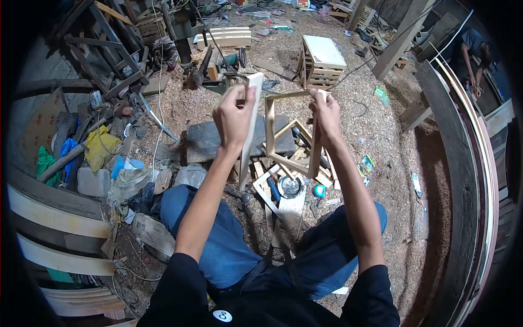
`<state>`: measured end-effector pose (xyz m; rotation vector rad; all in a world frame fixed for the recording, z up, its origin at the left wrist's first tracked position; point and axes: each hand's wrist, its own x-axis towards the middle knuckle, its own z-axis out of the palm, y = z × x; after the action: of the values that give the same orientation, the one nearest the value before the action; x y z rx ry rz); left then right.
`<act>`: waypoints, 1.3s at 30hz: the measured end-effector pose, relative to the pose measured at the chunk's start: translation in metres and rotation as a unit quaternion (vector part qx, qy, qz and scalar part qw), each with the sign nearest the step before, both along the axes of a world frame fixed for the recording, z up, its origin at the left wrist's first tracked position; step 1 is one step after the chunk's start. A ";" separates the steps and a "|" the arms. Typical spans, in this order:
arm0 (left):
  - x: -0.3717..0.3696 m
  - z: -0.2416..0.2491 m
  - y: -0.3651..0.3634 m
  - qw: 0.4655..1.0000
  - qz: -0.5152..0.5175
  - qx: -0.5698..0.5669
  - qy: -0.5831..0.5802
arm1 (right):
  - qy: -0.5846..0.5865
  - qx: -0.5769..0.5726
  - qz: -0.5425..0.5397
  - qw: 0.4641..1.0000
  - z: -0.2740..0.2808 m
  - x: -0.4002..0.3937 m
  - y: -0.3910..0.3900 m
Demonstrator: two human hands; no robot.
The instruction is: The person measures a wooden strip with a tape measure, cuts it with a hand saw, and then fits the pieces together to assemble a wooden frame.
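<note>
My left hand is closed on a pale wooden board, held upright and seen nearly edge-on. In my right hand is a rectangular wooden frame, gripped at its upper right corner, with its opening facing me. The board and the frame are apart, side by side above the ground between my knees. Below them lie another wooden frame, a dark round dish, a blue-handled tool and a small blue round container. Behind the board is a dark wooden block.
Wood shavings cover the floor. A slatted crate with a white top stands ahead. A long thick beam runs along the right, where another person works. Rags and scrap lie left, near curved wooden slats.
</note>
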<state>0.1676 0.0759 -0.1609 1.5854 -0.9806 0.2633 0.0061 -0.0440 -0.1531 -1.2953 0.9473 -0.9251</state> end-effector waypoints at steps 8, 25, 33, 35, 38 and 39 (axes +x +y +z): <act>0.006 0.011 0.017 0.997 0.043 0.025 0.060 | -0.022 0.077 -0.118 0.990 -0.004 -0.013 -0.019; 0.062 -0.067 0.016 0.966 -0.140 0.170 0.134 | -0.280 0.278 -0.075 0.916 -0.016 -0.034 -0.028; 0.059 -0.063 0.023 0.944 -0.240 0.169 0.147 | -0.307 0.300 -0.048 0.902 -0.019 -0.042 -0.037; 0.067 -0.073 0.021 0.934 -0.248 0.196 0.165 | -0.298 0.302 -0.053 0.904 -0.022 -0.041 -0.033; 0.066 -0.078 0.021 0.935 -0.243 0.179 0.185 | -0.266 0.328 -0.050 0.905 -0.035 -0.035 -0.023; 0.063 -0.074 0.022 0.935 -0.244 0.180 0.185 | -0.268 0.334 -0.058 0.902 -0.037 -0.030 -0.017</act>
<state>0.2305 0.0979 -0.2346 1.5746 -1.1222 -0.5711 -0.0243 -0.0606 -0.1903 -0.3691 0.7969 -0.8711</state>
